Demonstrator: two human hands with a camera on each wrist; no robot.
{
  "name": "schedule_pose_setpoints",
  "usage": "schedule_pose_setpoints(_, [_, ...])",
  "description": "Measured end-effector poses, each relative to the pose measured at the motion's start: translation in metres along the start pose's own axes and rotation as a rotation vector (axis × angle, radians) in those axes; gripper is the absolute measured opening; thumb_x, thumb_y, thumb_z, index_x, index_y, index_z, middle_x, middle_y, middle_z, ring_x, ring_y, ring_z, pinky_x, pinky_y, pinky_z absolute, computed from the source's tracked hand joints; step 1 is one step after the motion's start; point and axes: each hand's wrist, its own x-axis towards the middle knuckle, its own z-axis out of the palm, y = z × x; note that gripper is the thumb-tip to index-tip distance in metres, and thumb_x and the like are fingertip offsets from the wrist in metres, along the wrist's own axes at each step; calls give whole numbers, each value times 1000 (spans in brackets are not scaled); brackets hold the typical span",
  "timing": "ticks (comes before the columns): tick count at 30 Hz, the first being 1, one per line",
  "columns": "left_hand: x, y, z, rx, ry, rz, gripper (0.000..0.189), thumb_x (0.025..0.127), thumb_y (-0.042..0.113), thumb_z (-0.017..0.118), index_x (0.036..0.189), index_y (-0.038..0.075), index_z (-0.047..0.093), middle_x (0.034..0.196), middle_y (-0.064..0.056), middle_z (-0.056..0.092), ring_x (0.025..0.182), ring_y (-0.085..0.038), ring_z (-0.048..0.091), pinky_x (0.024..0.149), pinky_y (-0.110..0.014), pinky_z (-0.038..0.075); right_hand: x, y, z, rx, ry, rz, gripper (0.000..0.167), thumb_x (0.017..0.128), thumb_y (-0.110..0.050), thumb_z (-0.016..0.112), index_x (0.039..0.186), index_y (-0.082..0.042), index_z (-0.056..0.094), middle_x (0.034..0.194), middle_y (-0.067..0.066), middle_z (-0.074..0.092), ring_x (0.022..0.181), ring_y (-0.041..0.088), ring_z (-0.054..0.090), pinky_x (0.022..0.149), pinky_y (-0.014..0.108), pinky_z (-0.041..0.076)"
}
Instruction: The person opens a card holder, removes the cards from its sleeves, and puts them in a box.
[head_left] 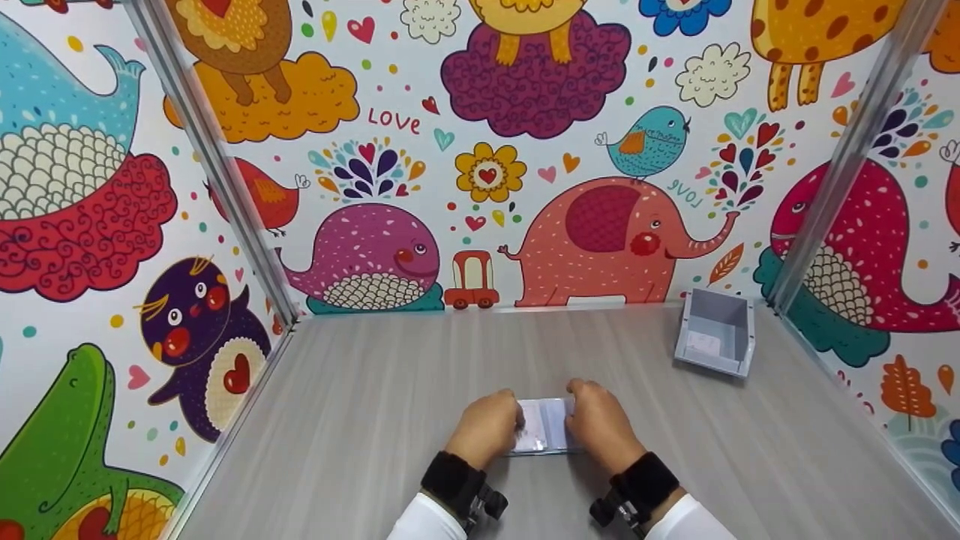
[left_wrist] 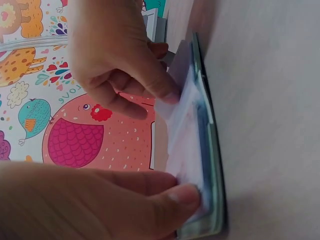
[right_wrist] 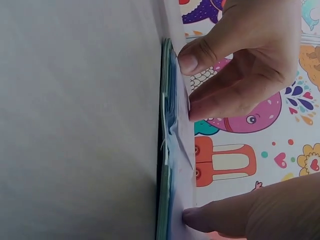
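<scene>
Hands at work on a thin stack of clear plastic sleeves (head_left: pixel 546 427), which lies flat on the grey wood-grain tabletop (head_left: pixel 360 420) directly in front of the person. Left hand (head_left: pixel 487 429) holds the stack's left edge and right hand (head_left: pixel 600 424) its right edge, so the stack sits between the two hands with its middle exposed. In the left wrist view the left thumb presses down on the near corner of the top sheet (left_wrist: pixel 185 145), while the other hand's fingers (left_wrist: pixel 125 82) pinch that same sheet farther along and lift it slightly off the dark-edged pile below. The right wrist view shows the right thumb and forefinger curled narrowly around the raised sheet edge (right_wrist: pixel 181 125), the remaining layers lying flat against the tabletop. A small grey open box (head_left: pixel 714 334) stands well apart, at the far right by the patterned wall (head_left: pixel 487 172).
</scene>
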Motion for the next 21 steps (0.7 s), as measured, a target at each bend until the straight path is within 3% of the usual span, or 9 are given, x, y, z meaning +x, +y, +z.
schedule_pose_setpoints(5, [1,0,0,24,13,10,15,80,4,89,90,15,87,89,1,71,77,-20,68,72,-35,58,-1,-5,4,38,103,-80,24,81,5,87,103,4,78,97,18,75,89,36,77,83,53,64])
schedule_pose_setpoints(10, [1,0,0,18,-4,-5,17,80,4,91,94,15,88,96,-2,70,83,-21,69,76,-37,59,8,18,32,245,33,-135,16,91,-11,79,102,1,79,88,11,79,79,23,73,71,45,60])
schedule_pose_setpoints(14, [0,0,0,17,9,0,19,78,2,90,92,15,89,96,-3,69,82,-22,70,74,-38,60,9,16,32,304,-79,-59,21,93,-15,80,107,1,81,91,9,83,82,20,75,74,43,61])
schedule_pose_setpoints(17, [0,0,0,21,18,7,22,76,1,89,92,16,89,95,-2,70,81,-22,71,73,-38,60,3,-6,12,348,-154,47,24,90,-9,81,111,4,81,94,14,84,83,21,76,77,40,64])
schedule_pose_setpoints(21, [0,-2,0,5,5,5,25,76,0,88,96,16,88,96,0,71,82,-20,71,75,-36,60,1,-9,9,415,-195,101,23,91,-5,79,111,7,80,92,13,83,75,16,72,67,30,60])
